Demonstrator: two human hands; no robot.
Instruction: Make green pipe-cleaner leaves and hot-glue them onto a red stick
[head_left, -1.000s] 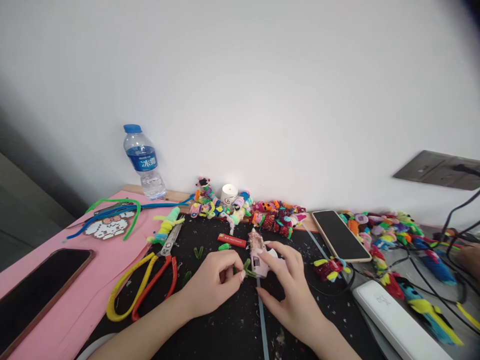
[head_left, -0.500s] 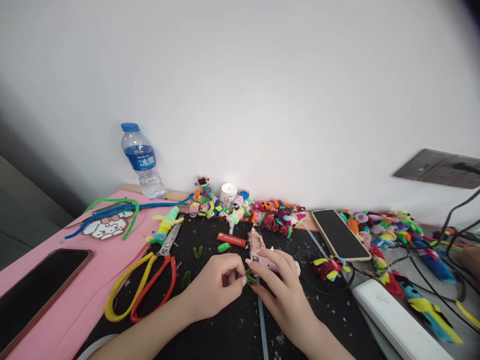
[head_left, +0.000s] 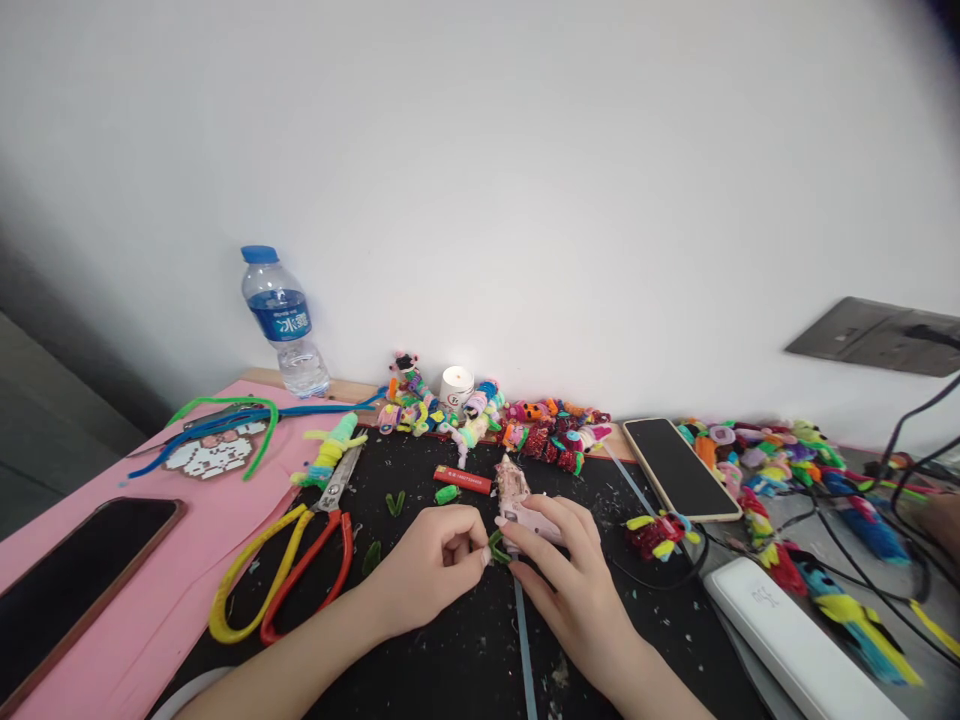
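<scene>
My left hand (head_left: 435,560) is closed in a pinch on a small green pipe cleaner piece (head_left: 499,550), bent into a V. Beside it, my right hand (head_left: 566,580) has its thumb and index finger apart, with the piece's free ends near their tips. Whether they touch it is hard to tell. Behind the right fingers lies a pale pink glue gun (head_left: 536,522), partly hidden. Left of my hands are another green V-shaped piece (head_left: 395,503), a dark green piece (head_left: 372,558) and a small bright green bundle (head_left: 447,494).
Yellow-and-red scissors (head_left: 277,590) lie left, a fuzzy green-yellow figure (head_left: 331,455) by their blades. A red strip (head_left: 463,479) lies ahead. Several pipe cleaner figures (head_left: 540,440) line the wall near a water bottle (head_left: 285,320). Phones (head_left: 682,470), a white power bank (head_left: 795,630) and cables sit right.
My right fingers have shifted slightly right and spread from the green piece. The piece has turned a little in my left hand's pinch, which stays nearly in place.
</scene>
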